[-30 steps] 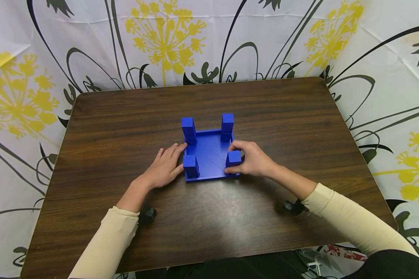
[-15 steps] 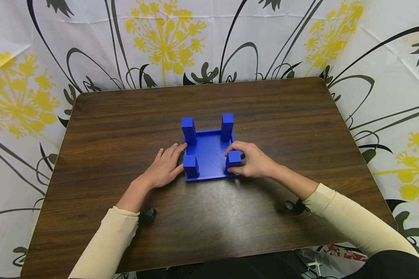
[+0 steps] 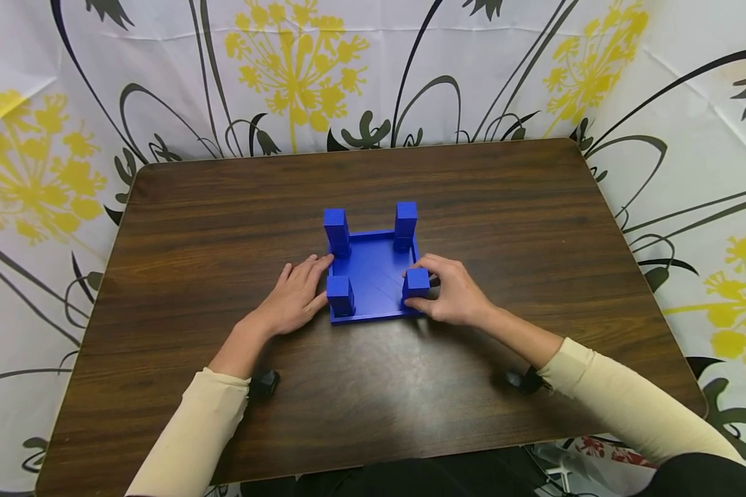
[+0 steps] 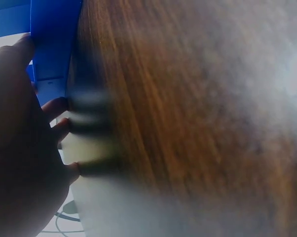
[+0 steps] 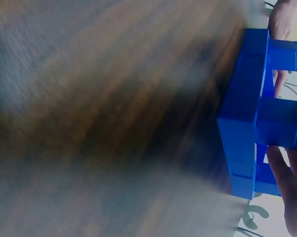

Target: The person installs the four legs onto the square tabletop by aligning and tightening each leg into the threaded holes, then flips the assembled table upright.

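A shallow blue square frame (image 3: 374, 276) with a raised rim lies on the table, and several upright blue posts stand at its corners. My right hand (image 3: 456, 297) pinches the near right post (image 3: 417, 281), thumb on the near side and fingers behind. In the right wrist view that post (image 5: 279, 121) rises from the frame's corner, with fingers (image 5: 281, 170) beside it. My left hand (image 3: 289, 297) lies with fingers extended against the frame's left side, near the front left post (image 3: 340, 295). The left wrist view has the left hand (image 4: 20, 128) dark beside the blue side wall (image 4: 52, 44).
The brown wood-grain table (image 3: 224, 221) extends around the frame on all sides. Behind and beside it hangs a white cloth (image 3: 360, 62) with yellow flowers and grey stems. Two far posts, at left (image 3: 336, 231) and right (image 3: 405, 224), stand up from the frame.
My right hand has shifted slightly at the near right post, its thumb drawing back a little to the right and the wrist coming slightly nearer. The left hand and the frame stay put.
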Motion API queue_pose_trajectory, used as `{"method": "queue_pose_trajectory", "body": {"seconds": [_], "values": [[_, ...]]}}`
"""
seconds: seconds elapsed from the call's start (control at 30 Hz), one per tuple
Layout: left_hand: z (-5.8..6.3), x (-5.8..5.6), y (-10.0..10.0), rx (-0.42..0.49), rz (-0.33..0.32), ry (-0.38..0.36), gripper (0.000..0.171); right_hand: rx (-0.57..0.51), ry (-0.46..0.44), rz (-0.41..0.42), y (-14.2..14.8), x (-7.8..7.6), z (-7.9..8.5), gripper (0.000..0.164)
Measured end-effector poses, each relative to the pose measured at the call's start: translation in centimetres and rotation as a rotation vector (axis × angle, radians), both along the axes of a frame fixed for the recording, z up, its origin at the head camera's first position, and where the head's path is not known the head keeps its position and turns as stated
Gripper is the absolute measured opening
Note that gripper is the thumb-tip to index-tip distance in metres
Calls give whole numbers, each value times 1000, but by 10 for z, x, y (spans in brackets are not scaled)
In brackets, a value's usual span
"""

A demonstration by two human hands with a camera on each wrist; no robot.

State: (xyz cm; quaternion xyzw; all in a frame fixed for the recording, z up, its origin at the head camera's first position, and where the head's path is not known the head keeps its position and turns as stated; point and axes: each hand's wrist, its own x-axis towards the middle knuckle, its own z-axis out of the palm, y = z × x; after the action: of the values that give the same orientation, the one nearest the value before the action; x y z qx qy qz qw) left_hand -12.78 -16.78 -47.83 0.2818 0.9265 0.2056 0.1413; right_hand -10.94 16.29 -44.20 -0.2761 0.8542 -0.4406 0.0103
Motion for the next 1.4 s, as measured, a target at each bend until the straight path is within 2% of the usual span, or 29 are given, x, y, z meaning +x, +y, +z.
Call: {"method": "queue_pose_trajectory", "body": {"seconds": [0.27,0.5,0.6,0.7,0.8,0.87,0.93,1.0,1.07,1.13,1.2,1.27,1.4], "values": [[0,0,0,-1,-2,1,65,-68,-16,-61,-1,5,-6,38],[-1,-1,-2,11,10,-21,66,-78,-53,-34,1,2,-6,40],[-2,-2,-3,38,20,-40,67,-67,-130,17,4,-1,-4,45],[-1,-2,-4,77,38,-53,70,-52,-250,90,11,-7,-1,55],[0,-1,-2,131,63,-33,73,-60,-383,152,22,-15,3,66],[1,0,0,170,93,8,72,-69,-447,160,28,-20,5,70],[2,0,3,198,136,62,67,-80,-507,126,32,-26,5,66],[4,0,8,213,191,100,61,-88,-575,50,33,-30,4,59],[6,0,12,231,244,99,56,-110,-662,-40,31,-34,0,53],[10,-1,15,251,293,61,54,-129,-747,-130,28,-36,-3,49],[14,-1,19,263,331,10,53,-130,-802,-186,24,-37,-7,48],[18,-2,22,263,369,-34,51,-127,-836,-215,19,-37,-11,48],[21,-3,28,222,442,-104,46,-118,-850,-229,10,-36,-16,48]]}}
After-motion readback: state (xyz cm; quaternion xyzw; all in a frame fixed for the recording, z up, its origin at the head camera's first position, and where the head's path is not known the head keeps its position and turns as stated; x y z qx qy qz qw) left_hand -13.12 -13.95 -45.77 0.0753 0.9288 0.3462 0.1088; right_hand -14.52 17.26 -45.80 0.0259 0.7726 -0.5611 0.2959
